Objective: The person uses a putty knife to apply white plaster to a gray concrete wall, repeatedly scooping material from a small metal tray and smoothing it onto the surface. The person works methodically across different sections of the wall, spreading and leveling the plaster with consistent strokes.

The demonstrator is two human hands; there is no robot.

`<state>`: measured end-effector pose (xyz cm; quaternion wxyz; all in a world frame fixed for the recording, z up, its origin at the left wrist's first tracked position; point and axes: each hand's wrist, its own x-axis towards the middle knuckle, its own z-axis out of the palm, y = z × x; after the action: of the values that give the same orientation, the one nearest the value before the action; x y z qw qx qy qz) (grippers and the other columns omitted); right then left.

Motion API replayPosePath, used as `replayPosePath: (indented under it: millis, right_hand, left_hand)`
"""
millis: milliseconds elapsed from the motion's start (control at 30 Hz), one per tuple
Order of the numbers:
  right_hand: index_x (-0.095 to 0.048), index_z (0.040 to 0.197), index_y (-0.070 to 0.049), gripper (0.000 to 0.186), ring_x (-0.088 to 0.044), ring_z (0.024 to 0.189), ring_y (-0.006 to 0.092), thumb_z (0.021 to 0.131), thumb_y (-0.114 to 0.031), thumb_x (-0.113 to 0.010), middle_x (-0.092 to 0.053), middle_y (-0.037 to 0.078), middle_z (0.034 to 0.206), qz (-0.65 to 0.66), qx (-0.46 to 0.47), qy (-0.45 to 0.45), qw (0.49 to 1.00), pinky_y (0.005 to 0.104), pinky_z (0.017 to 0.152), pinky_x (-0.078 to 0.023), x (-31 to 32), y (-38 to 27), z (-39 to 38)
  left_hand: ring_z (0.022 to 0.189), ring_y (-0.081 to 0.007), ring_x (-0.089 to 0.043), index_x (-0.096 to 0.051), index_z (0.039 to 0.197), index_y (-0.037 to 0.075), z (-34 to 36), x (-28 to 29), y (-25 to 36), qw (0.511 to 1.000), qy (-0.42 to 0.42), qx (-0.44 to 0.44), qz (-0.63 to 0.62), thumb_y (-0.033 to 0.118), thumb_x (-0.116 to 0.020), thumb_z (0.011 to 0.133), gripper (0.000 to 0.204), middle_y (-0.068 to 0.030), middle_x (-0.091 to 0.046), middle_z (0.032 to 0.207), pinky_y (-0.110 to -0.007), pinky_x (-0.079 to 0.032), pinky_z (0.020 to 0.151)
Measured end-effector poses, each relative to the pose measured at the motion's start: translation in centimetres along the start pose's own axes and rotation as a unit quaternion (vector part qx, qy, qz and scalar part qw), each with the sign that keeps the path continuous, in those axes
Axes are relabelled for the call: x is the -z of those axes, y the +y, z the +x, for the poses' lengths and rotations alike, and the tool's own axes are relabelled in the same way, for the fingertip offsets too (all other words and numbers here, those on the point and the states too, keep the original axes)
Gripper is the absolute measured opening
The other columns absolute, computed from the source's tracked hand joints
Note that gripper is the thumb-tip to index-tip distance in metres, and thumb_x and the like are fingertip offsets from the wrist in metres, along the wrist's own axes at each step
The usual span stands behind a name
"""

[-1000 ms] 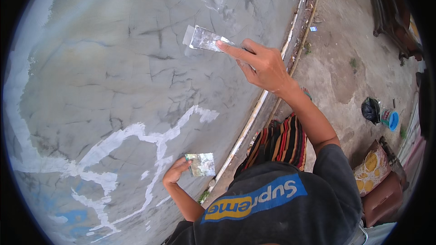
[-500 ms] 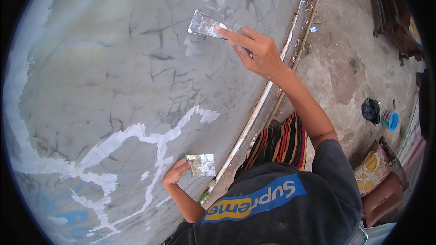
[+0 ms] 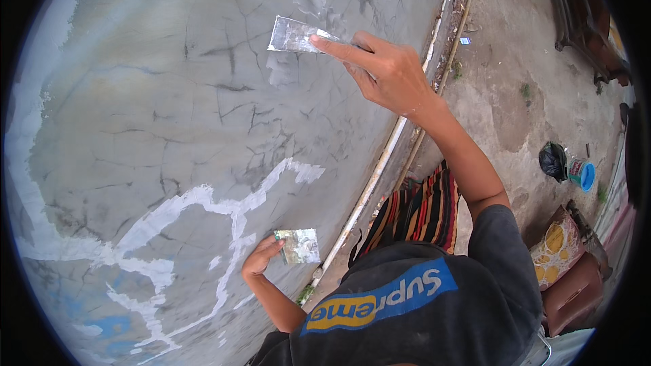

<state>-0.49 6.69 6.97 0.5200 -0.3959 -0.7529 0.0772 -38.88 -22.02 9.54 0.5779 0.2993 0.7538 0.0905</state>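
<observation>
In my right hand is a flat putty knife, its wide metal blade smeared with white. My index finger lies along the blade, which is against or just off the cracked grey wall; I cannot tell which. A pale fresh smear shows beside the blade. Lower down, my left hand grips a square, putty-smeared plate by one edge, thumb on top. White putty strips follow the cracks across the lower part of the wall.
A white pipe runs along the wall's foot. On the concrete floor to the right are a black plastic bag, a blue-rimmed bucket and a brown seat with a patterned cushion. Dark brown furniture stands at the far right.
My right hand has shifted the putty knife slightly to the left along the wall, and more of the blade's face shows. The left hand with its plate has hardly moved.
</observation>
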Motion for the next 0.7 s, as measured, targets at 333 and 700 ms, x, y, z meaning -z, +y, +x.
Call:
replayPosePath:
  millis: [333,700]
  right_hand:
    - [-0.058,0.134,-0.026,0.057,-0.041,0.053,0.0164,0.084,0.001,-0.064,-0.046,0.004,0.067,0.054,-0.064,0.003,0.996,0.032,0.047,-0.038,-0.2,1.8,-1.9]
    - [-0.053,0.139,-0.022,0.061,-0.043,0.054,0.0196,0.085,0.004,-0.062,-0.046,0.007,0.069,0.189,-0.106,0.056,0.975,0.032,0.051,-0.041,-7.6,1.2,-3.4]
  left_hand:
    - [0.096,-0.0074,-0.053,-0.063,0.12,0.007,-0.2,-0.1,0.1,1.0,-0.002,-0.005,-0.026,0.034,-0.062,0.094,0.038,0.0032,-0.064,0.108,-0.024,-0.038,0.081]
    - [0.095,-0.0066,-0.053,-0.063,0.12,0.007,0.2,0.8,-1.1,1.0,-0.007,-0.007,-0.009,0.035,-0.062,0.094,0.038,0.0036,-0.065,0.108,-0.023,-0.038,0.079]
